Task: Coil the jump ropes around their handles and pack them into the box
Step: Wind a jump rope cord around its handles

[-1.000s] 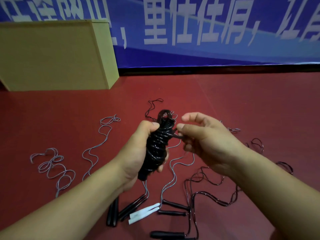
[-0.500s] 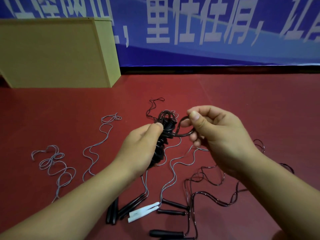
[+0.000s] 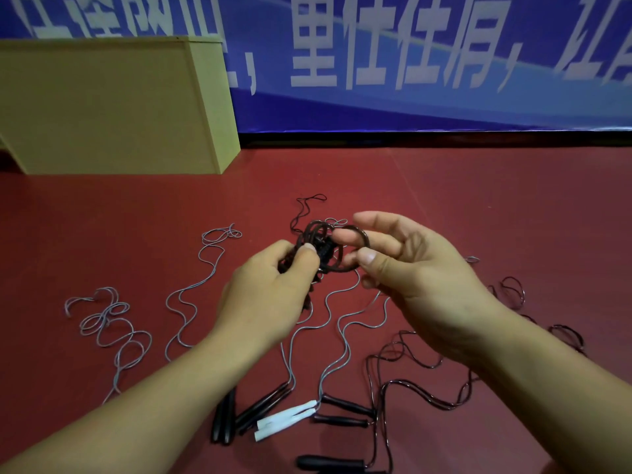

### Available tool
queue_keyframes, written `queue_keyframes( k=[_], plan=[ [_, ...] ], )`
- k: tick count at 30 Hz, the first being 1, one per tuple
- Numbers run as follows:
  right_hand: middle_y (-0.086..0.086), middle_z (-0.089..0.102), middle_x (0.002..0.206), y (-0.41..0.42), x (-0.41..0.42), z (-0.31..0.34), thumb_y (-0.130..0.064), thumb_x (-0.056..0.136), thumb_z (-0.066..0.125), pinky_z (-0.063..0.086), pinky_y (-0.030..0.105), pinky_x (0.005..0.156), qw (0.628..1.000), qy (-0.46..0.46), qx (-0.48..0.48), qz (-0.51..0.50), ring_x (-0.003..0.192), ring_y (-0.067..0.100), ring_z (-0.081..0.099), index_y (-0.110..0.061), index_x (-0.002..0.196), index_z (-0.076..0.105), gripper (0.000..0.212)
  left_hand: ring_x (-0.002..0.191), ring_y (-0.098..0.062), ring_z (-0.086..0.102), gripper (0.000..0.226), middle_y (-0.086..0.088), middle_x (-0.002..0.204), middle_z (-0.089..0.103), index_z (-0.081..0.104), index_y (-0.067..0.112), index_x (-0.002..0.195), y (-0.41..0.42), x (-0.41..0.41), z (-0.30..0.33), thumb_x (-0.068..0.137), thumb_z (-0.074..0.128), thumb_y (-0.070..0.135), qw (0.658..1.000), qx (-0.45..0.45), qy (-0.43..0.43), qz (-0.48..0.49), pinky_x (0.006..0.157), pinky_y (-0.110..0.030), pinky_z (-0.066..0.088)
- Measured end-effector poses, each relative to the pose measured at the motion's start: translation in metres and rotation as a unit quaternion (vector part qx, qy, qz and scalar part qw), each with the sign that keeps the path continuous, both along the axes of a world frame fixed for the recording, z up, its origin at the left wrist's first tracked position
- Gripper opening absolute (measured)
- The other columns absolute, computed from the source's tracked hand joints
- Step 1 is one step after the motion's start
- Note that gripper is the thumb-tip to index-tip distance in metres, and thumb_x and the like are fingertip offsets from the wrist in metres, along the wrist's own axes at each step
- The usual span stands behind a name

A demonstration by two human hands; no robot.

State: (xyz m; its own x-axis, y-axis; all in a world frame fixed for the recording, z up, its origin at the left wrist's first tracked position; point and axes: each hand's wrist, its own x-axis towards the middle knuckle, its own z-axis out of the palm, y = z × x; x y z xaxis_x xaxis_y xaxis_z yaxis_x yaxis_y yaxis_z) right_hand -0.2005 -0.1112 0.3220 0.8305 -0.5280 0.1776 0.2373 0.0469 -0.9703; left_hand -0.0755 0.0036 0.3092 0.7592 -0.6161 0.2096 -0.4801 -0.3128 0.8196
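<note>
One black jump rope bundle [image 3: 316, 249], nearly wound, is gripped in the curled left hand [image 3: 270, 295], while its last loop [image 3: 355, 249] is pinched by the right hand [image 3: 413, 268] for tucking. Grey ropes [image 3: 191, 292] and black ropes [image 3: 427, 371] lie uncoiled on the red floor [image 3: 444, 200]; nothing is seen packed into the cardboard box [image 3: 102, 107], far left.

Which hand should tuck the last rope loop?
Right. The right hand already pinches the free loop beside the coiled black rope; the left hand is occupied gripping that bundle, steadying it.
</note>
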Motion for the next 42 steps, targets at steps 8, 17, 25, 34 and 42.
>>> queue_keyframes(
  k=[8,17,25,34,42],
  plan=[
    [0.004,0.074,0.083,0.003,0.003,-0.001,-0.004,0.088,0.061,0.053,0.019,0.065,0.999,0.005,0.03,-0.042,0.077,0.01,0.067,-0.012,0.103,0.071,0.02,0.06,-0.02,0.053,0.034,0.012,0.052,0.055,0.05,0.03,0.072,0.002,0.001,-0.005,0.079,0.036,0.061,0.998,0.019,-0.052,-0.001,0.061,-0.035,0.043],
    [0.003,0.075,0.089,0.003,0.002,0.004,-0.013,0.075,0.065,0.056,0.02,0.064,0.992,0.012,0.124,-0.02,0.077,0.01,0.07,-0.01,0.099,0.072,0.026,0.073,-0.029,0.055,0.037,0.005,0.064,0.059,0.048,0.032,0.083,0.005,-0.007,-0.003,0.088,0.034,0.066,0.99,0.057,-0.126,0.04,0.061,-0.035,0.038],
    [0.003,0.074,0.087,0.008,0.002,0.004,-0.014,0.068,0.067,0.057,0.019,0.062,0.982,0.041,0.184,-0.029,0.073,0.006,0.069,-0.008,0.097,0.071,0.03,0.074,-0.025,0.043,0.027,0.011,0.071,0.05,0.042,0.036,0.093,0.003,-0.014,0.002,0.098,0.024,0.054,0.979,0.092,-0.176,0.04,0.065,-0.034,0.029],
    [-0.002,0.066,0.06,0.013,0.003,0.006,-0.004,0.083,0.066,0.059,0.023,0.066,0.969,0.055,0.225,-0.082,0.046,0.003,0.059,-0.007,0.089,0.065,0.007,0.082,-0.025,0.055,0.032,0.012,0.074,0.054,0.046,0.036,0.104,0.003,-0.018,0.0,0.095,0.022,0.055,0.978,0.079,-0.189,0.028,0.066,-0.033,0.031],
    [0.002,0.07,0.078,0.013,0.002,0.008,-0.006,0.085,0.066,0.057,0.02,0.058,0.969,0.049,0.226,-0.087,0.054,0.004,0.064,-0.01,0.1,0.068,0.016,0.074,-0.019,0.048,0.035,0.011,0.076,0.059,0.047,0.038,0.101,0.001,-0.02,0.003,0.089,0.024,0.062,0.977,0.084,-0.192,0.032,0.067,-0.032,0.034]
  ],
)
